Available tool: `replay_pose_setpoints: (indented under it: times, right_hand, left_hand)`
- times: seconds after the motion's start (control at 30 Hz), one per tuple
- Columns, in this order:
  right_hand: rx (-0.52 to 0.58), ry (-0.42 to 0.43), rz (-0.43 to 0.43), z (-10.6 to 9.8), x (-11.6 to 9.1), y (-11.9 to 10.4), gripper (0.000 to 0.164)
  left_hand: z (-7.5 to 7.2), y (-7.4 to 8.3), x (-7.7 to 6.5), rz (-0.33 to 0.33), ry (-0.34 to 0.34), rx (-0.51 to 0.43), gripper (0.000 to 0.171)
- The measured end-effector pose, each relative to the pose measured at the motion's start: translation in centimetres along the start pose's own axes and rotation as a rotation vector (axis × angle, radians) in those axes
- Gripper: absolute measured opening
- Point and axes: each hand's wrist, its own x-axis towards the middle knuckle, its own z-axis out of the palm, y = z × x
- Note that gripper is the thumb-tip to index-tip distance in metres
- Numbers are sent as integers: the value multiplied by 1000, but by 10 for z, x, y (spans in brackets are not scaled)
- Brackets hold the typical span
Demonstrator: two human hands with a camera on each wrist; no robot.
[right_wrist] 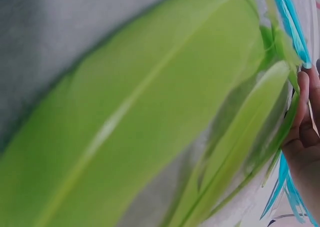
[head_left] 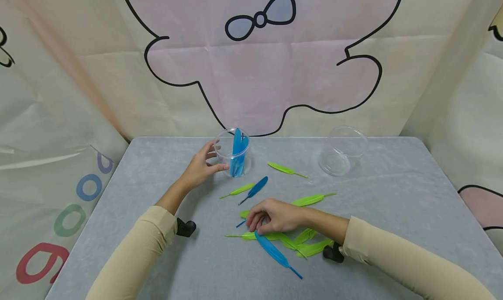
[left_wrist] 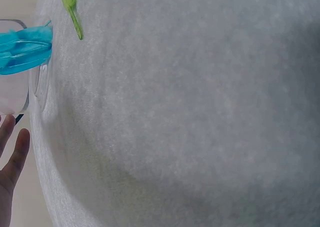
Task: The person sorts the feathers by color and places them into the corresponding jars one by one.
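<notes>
My left hand (head_left: 202, 167) curves round the side of a clear plastic cup (head_left: 222, 145), its thumb at the cup's front. Blue feathers (head_left: 237, 156) stand upright inside that cup; the left wrist view shows them as a blue bunch (left_wrist: 25, 49). Fingers bent downward, my right hand (head_left: 277, 215) is low over the scattered feathers. A blue feather (head_left: 275, 252) has its tip right at the right fingertips; whether they pinch it I cannot tell. Under this hand lie green feathers (head_left: 271, 236), and a blue quill (head_left: 240, 223) pokes out beside it.
A second clear cup (head_left: 338, 160) stands at the back right of the grey table (head_left: 397, 204). Single green feathers (head_left: 284, 168) and a dark blue feather (head_left: 255, 189) lie between the cups and my right hand. More green feathers (head_left: 314, 247) overlap near the right wrist.
</notes>
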Motion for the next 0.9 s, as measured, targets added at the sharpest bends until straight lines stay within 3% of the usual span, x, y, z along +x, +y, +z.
replay_pose_setpoints:
  times: [0.27,0.9]
  right_hand:
    - [-24,6,11,2,3,0,23]
    - [37,8,13,5,3,-2,23]
  left_hand:
    - [-1,0,0,3,0,-1,86]
    - [0,1,-1,13,-4,1,86]
